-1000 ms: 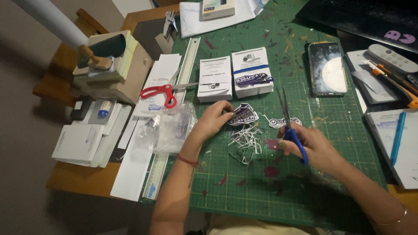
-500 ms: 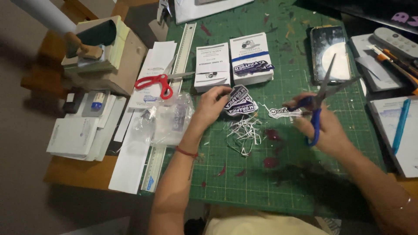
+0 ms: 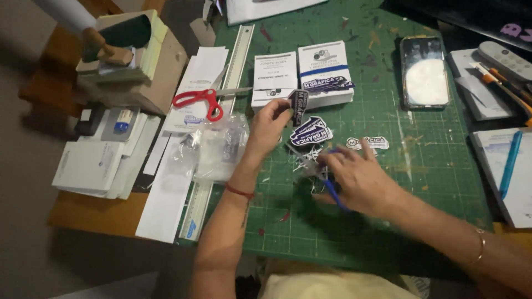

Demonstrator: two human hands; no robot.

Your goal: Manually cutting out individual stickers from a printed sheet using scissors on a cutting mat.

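The left hand [image 3: 270,124] pinches a dark cut-out sticker [image 3: 297,106] clear of the paper trimmings [image 3: 303,160]; the right hand [image 3: 354,177] clasps blue-handled scissors [image 3: 334,194] low over the green cutting mat [image 3: 388,221].

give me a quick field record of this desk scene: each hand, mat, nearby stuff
left hand: pinches a dark cut-out sticker, raised off the mat
right hand: holds blue-handled scissors low over paper scraps
mat: green cutting mat, more stickers lying on it
nearby: red scissors, ruler, two card boxes, phone
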